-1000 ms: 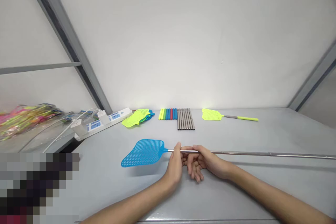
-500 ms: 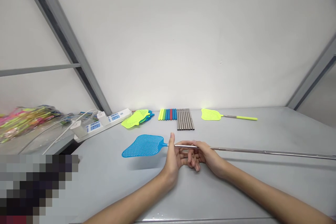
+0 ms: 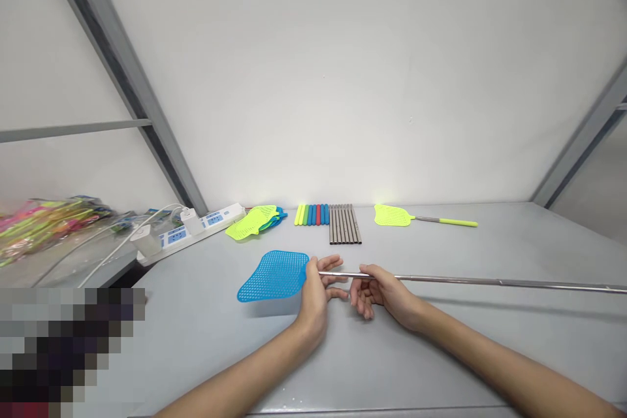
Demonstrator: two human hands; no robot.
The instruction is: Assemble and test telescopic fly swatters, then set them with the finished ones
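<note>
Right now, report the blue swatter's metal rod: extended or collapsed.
Extended: the metal rod runs past the picture's right edge; whether fully, I cannot tell.

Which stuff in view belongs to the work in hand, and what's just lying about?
Likely belongs:
- blue swatter head, at left hand
- metal rod, in right hand
- similar parts: loose swatter heads, coloured grips, metal tubes

Probably just lying about:
- power strip
- plastic-wrapped bundle, contents unclear

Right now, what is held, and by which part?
A blue swatter: the right hand grips its metal rod; the left hand, fingers spread, touches the swatter by its mesh head.
</note>
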